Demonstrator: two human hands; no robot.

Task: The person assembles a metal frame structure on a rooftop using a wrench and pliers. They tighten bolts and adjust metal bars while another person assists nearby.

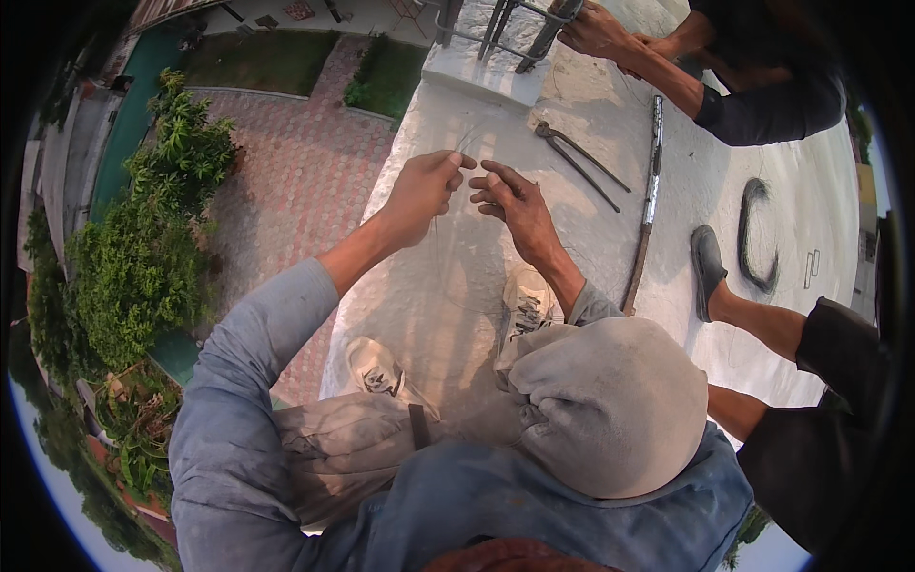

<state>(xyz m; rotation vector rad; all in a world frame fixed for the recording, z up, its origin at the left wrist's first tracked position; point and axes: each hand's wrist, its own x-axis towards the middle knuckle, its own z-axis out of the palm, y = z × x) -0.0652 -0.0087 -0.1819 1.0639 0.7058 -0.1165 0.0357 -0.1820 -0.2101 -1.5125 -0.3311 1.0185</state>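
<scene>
My left hand (426,197) is closed in a pinch around a few thin dark wires (468,139), whose ends stick out past the fingertips and below the fist. Close beside it, my right hand (516,204) has its fingers loosely bent and apart, with no wire visible in them. A small gap separates the two hands. Beyond them on the pale concrete lie dark metal pincers (575,155), handles spread toward me. At the far end, steel rebar with stirrups (496,33) rises from a concrete block (491,81).
A co-worker's hands (610,38) are at the rebar, upper right. A long metal bar (652,162) and a coil of black wire (746,238) lie on the right. The slab's left edge (381,186) drops to a paved yard (286,162). A sandalled foot (707,272) stands at right.
</scene>
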